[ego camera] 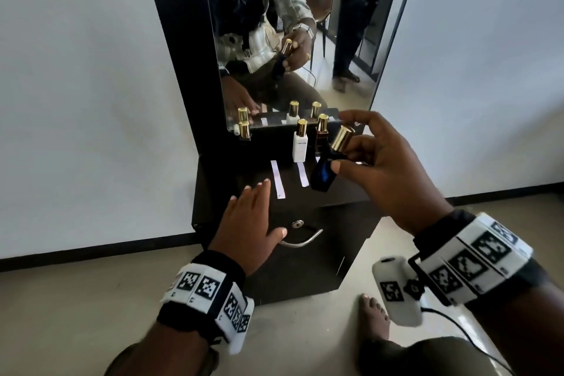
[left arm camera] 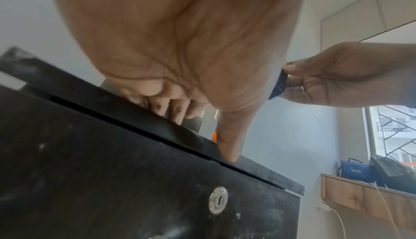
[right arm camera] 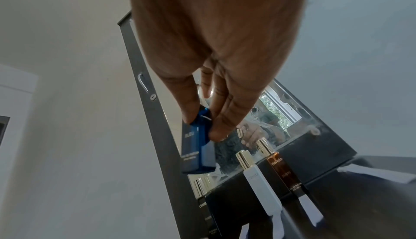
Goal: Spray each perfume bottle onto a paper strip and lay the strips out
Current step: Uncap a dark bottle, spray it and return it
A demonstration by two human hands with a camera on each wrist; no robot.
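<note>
Head view is showing the black cabinet (ego camera: 329, 192) under its mirror (ego camera: 305, 40), and on that dark top the task's things are sitting in a row. The right hand (ego camera: 393, 168) is grasping the blue bottle (ego camera: 324, 174) in the air above the top's right part, thumb on one flat face and fingers on the other, gold cap (ego camera: 342, 137) tilting up and away. The left hand (ego camera: 247, 223) is lying released, fingers straight, flat on the front of the top just beside a paper strip (ego camera: 278, 180); a second strip (ego camera: 302, 174) is lying in front of the white bottle (ego camera: 299, 145), with the amber bottle (ego camera: 322, 128) standing just behind and to the right, and one more gold-capped bottle (ego camera: 244, 131) far left.

The blue bottle is looking like a slim, flat-sided glass block, deep blue with pale lettering, so I am judging it rigid, smooth, fairly dense for its bulk and breakable if dropped (a slick face is inviting slipping). Pinching the broad flat sides low on the body seems the safest hold, since that is leaving the cap free. The strips are looking thin, light and limp, best lifted by one end.
</note>
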